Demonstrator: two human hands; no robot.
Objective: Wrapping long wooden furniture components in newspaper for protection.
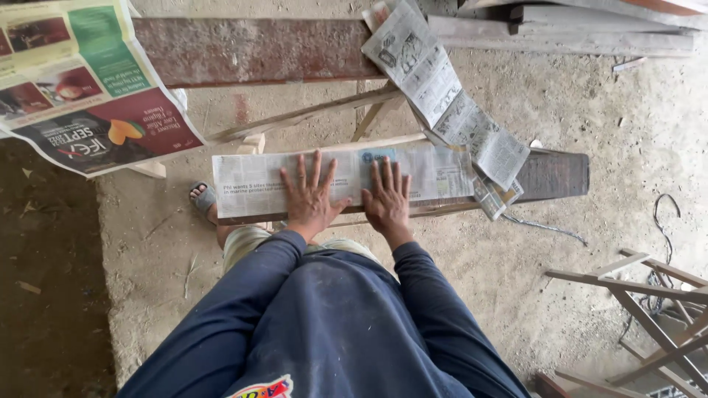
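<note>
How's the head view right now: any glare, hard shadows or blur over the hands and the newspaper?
Head view: soft, even daylight, no glare on the newspaper strip; left hand and right hand lie flat on it, sharp, with only faint shadows; the wide lens bends the plank at the top edge; the floor at left is dark and dim.

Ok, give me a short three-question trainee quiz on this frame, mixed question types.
1. True or false: both hands lie flat, fingers spread, on the newspaper strip.
2. Which hand is nearer the blue patch printed on that strip: the left hand or the right hand?
3. Fill in: the strip covers a wooden ____, whose bare dark end shows at the right.

Key
1. True
2. The right hand
3. Plank
</note>
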